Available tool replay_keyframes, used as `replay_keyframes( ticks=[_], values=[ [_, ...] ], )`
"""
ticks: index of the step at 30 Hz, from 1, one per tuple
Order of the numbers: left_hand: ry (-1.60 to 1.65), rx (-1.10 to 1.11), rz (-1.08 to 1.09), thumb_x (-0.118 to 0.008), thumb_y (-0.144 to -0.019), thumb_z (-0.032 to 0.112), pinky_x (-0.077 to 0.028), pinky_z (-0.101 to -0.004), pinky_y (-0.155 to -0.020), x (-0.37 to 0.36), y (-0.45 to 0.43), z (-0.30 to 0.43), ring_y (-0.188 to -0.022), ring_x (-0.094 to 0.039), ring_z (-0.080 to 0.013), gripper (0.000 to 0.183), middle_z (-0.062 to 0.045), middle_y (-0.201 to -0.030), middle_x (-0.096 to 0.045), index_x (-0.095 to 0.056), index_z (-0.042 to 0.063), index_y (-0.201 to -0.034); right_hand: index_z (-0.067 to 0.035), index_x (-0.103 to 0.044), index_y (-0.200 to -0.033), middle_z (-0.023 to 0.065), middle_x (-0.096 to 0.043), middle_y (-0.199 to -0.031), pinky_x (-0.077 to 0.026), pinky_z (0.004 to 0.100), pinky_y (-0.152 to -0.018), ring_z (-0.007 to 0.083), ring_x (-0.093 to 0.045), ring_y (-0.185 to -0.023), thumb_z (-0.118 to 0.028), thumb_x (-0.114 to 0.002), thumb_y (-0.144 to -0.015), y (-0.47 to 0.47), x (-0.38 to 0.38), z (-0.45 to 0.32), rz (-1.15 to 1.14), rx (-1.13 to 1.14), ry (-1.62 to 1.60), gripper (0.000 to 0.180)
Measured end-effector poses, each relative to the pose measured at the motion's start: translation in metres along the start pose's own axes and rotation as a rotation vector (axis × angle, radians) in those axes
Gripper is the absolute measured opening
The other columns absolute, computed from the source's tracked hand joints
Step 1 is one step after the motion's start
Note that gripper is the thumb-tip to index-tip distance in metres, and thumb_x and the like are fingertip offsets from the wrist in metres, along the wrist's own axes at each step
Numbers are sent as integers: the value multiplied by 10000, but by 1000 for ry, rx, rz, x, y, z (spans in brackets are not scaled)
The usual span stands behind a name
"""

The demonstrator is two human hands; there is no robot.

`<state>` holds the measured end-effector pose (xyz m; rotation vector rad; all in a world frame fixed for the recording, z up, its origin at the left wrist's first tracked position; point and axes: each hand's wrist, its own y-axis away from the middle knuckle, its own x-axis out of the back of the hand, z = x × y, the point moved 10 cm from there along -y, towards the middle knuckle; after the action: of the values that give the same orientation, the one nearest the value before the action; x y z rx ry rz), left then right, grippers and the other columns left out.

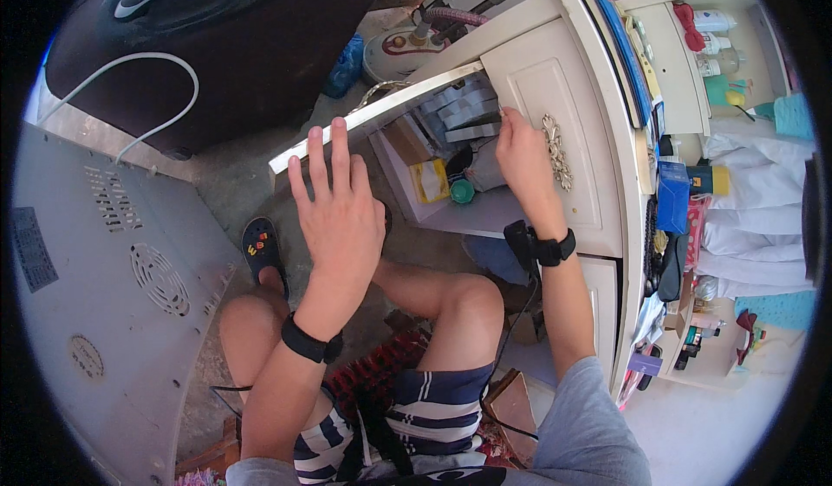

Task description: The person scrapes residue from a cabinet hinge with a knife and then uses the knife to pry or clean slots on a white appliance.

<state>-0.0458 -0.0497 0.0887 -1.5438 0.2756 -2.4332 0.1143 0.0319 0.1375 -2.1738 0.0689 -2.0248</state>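
Observation:
My left hand (341, 206) has its fingers spread against the swung-out white cabinet door (377, 105), with fingertips at its edge. My right hand (525, 154) is at the side of the cabinet opening, near the hinged end of that door. Its thumb and forefinger are pinched on something small and thin, mostly hidden by the fingers. Inside the compartment (448, 216) are grey-white boxes or packs (468, 105), a brown cardboard box (407, 138), a yellow-and-white packet (429, 180) and a green round cap (462, 191).
An ornate metal handle (557, 154) sits on the drawer front beside my right hand. A grey metal appliance panel (123, 291) stands left, with a dark cabinet-like appliance (221, 70) beyond. A vacuum-like machine (400, 50) is behind the door. Bottles and boxes crowd the dresser top (634, 226).

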Motion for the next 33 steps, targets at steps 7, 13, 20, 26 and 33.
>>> replay_keyframes(
  ticks=[7,13,20,26,33],
  values=[
    [32,-11,7,-510,-566,115,-125,-439,-909,0,1,3,-1132,-163,-286,312,-131,-1216,-208,-497,-13,-850,18,-493,-877,239,-499,-624,-398,419,-553,369,-498,-607,-120,-369,-759,2,-1,2,8,-22,-19,220],
    [17,-3,6,-511,-565,116,-126,-439,-909,0,1,0,-1130,-164,-289,323,-132,-1218,-205,-499,-17,-859,23,-489,-885,243,-497,-631,-394,412,-550,366,-499,-611,-122,-362,-766,0,-3,-1,15,-5,-6,227],
    [9,-1,21,-511,-561,113,-135,-439,-906,3,1,-2,-1128,-170,-291,330,-132,-1215,-210,-501,-18,-863,23,-497,-863,238,-496,-602,-404,431,-508,367,-501,-582,-108,-382,-746,-1,-5,-6,41,24,-79,210],
    [12,-6,26,-511,-555,112,-147,-443,-901,1,0,0,-1125,-177,-293,338,-135,-1211,-215,-500,-18,-866,23,-493,-866,247,-495,-614,-394,440,-511,373,-498,-594,-105,-372,-754,2,-6,-9,17,32,-68,209],
    [-5,-10,8,-505,-560,120,-147,-444,-901,0,0,1,-1126,-175,-292,336,-136,-1211,-215,-502,-16,-868,20,-479,-882,257,-486,-597,-392,447,-511,382,-492,-580,-100,-367,-750,3,-8,-5,28,-16,-94,211]
  ],
)
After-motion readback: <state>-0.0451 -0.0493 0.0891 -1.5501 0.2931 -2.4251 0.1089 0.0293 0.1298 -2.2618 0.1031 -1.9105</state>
